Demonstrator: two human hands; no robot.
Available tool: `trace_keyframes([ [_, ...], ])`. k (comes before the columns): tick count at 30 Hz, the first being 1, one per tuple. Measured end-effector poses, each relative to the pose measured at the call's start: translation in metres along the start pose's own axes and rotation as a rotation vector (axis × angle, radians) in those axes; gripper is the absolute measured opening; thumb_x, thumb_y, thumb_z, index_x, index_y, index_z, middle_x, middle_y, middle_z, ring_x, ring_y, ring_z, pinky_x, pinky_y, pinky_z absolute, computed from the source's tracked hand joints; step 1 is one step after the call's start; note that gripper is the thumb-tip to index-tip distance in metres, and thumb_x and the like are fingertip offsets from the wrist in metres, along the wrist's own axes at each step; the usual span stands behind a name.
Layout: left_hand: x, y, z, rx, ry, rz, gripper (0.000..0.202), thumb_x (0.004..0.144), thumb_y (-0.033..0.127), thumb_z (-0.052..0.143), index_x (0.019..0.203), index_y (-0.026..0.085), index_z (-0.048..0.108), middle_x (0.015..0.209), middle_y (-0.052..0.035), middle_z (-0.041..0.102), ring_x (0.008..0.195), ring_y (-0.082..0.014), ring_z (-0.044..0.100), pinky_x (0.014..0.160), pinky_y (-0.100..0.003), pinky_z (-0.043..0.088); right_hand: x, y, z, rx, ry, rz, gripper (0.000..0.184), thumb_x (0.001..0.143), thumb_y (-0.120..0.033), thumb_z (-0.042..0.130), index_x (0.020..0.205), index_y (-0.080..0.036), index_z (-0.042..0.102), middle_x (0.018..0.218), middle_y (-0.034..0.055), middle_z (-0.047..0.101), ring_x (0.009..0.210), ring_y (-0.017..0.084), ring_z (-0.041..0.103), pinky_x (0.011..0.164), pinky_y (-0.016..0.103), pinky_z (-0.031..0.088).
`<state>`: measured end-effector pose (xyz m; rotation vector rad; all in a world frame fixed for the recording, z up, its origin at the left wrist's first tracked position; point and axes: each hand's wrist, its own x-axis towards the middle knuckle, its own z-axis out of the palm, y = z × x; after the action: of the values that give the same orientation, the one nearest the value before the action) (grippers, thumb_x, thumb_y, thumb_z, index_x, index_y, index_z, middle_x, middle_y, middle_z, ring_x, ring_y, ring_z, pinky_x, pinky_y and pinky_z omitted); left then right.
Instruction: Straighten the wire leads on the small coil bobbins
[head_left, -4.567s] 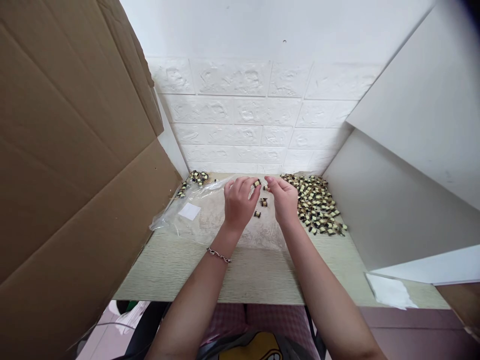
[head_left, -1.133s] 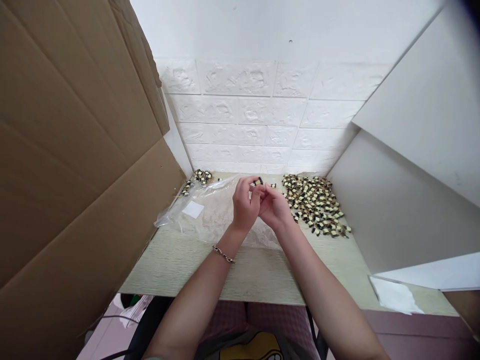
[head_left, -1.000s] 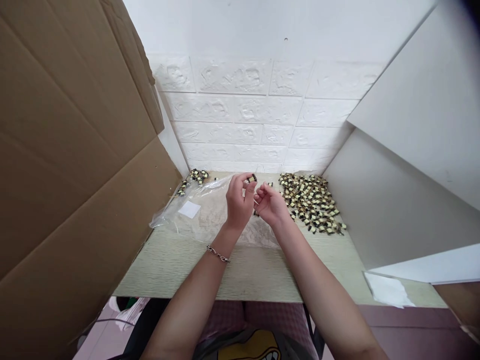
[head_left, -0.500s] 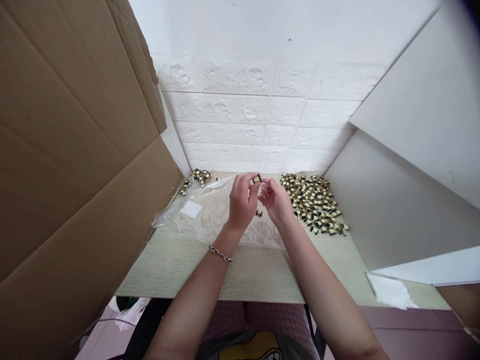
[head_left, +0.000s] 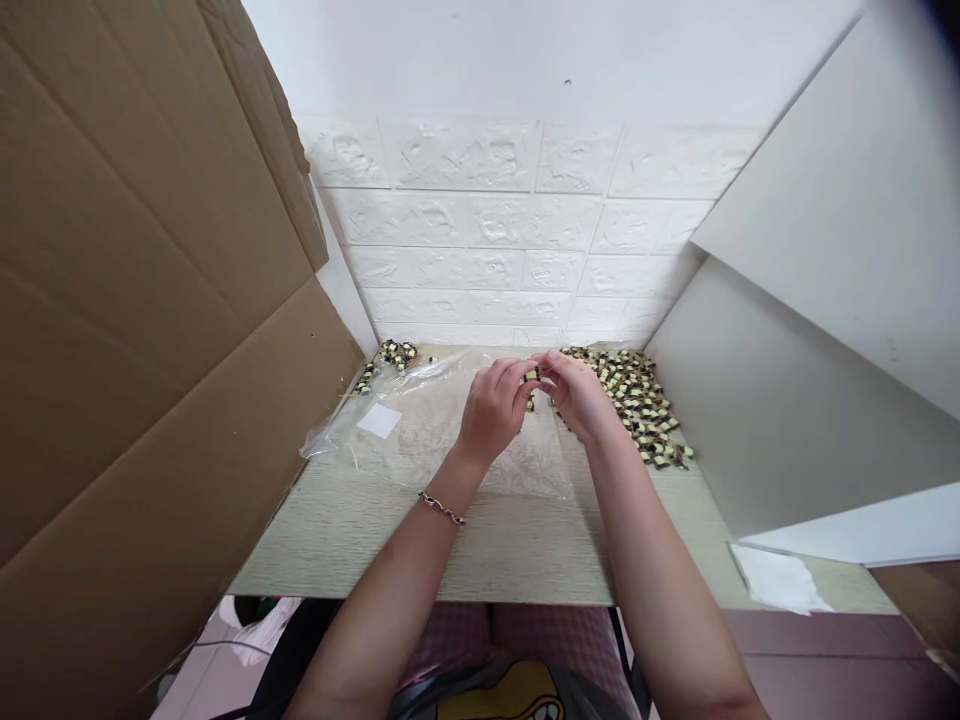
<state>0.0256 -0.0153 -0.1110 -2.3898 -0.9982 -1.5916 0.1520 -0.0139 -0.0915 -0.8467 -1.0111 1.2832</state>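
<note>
My left hand and my right hand meet fingertip to fingertip above a clear plastic bag spread on the pale wooden table. Both pinch one small black-and-cream part between them. A second small part lies on the bag just under the fingers. A large heap of the same parts sits right of my right hand, partly hidden by it. A smaller cluster of parts lies at the back left.
A tall brown cardboard sheet walls off the left side. Grey-white panels close the right. A white brick-pattern wall stands behind. A white paper scrap lies at the table's right front; a white label sits on the bag.
Both hands have shifted right toward the large heap and come down a little. The right hand's fingers have closed onto the part that the left hand was holding up.
</note>
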Motion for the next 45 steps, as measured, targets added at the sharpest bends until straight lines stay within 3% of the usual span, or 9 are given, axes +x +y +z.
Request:
trace_keyframes([
  [5,0.000,0.001,0.000,0.030,0.009,0.000,0.018,0.082,0.025,0.045,0.097,0.017,0.050,0.091,-0.0046,0.059,0.085,-0.0128,0.053,0.077,-0.027,0.038,0.000,0.003,0.000,-0.084,0.010,-0.061,0.015,0.065,-0.036,0.063,0.070,-0.022,0.064,0.071,-0.0032,0.057,0.068,0.008,0.050,0.066,0.021,0.037],
  [12,0.003,0.003,-0.002,0.059,0.097,-0.056,0.016,0.079,0.027,0.050,0.092,0.018,0.053,0.082,-0.0011,0.060,0.061,-0.0082,0.051,0.080,-0.029,0.036,0.004,0.005,-0.002,-0.233,0.148,-0.276,0.019,0.066,-0.038,0.062,0.067,-0.020,0.061,0.065,-0.0029,0.055,0.063,0.009,0.048,0.065,0.024,0.038],
  [18,0.003,0.004,-0.002,0.060,0.115,-0.104,0.016,0.079,0.028,0.051,0.091,0.018,0.053,0.080,0.0000,0.060,0.060,-0.0079,0.050,0.082,-0.030,0.034,-0.001,0.001,0.001,-0.491,0.221,-0.463,0.020,0.073,-0.037,0.056,0.068,-0.018,0.058,0.065,-0.0013,0.055,0.064,0.011,0.049,0.065,0.026,0.038],
  [26,0.003,0.004,-0.002,0.076,0.147,-0.134,0.017,0.079,0.030,0.051,0.091,0.018,0.054,0.079,-0.0008,0.060,0.061,-0.0095,0.051,0.083,-0.031,0.034,-0.013,-0.006,0.010,-0.917,0.303,-0.816,0.018,0.081,-0.030,0.046,0.067,-0.020,0.053,0.067,0.0008,0.054,0.071,0.015,0.049,0.070,0.030,0.036],
  [37,0.002,0.004,-0.002,0.112,0.102,-0.055,0.017,0.081,0.027,0.048,0.096,0.020,0.052,0.088,-0.0023,0.061,0.080,-0.0118,0.057,0.090,-0.033,0.029,-0.015,-0.008,0.012,-1.018,0.332,-0.873,0.017,0.083,-0.027,0.042,0.070,-0.021,0.051,0.072,0.0008,0.057,0.075,0.015,0.051,0.078,0.033,0.032],
  [45,0.001,0.002,-0.002,0.131,0.057,-0.054,0.017,0.082,0.027,0.047,0.096,0.021,0.052,0.090,-0.0022,0.061,0.082,-0.0119,0.056,0.092,-0.033,0.026,-0.015,-0.008,0.013,-0.940,0.244,-0.856,0.016,0.082,-0.028,0.044,0.071,-0.021,0.053,0.074,0.0011,0.058,0.078,0.016,0.052,0.078,0.033,0.034],
])
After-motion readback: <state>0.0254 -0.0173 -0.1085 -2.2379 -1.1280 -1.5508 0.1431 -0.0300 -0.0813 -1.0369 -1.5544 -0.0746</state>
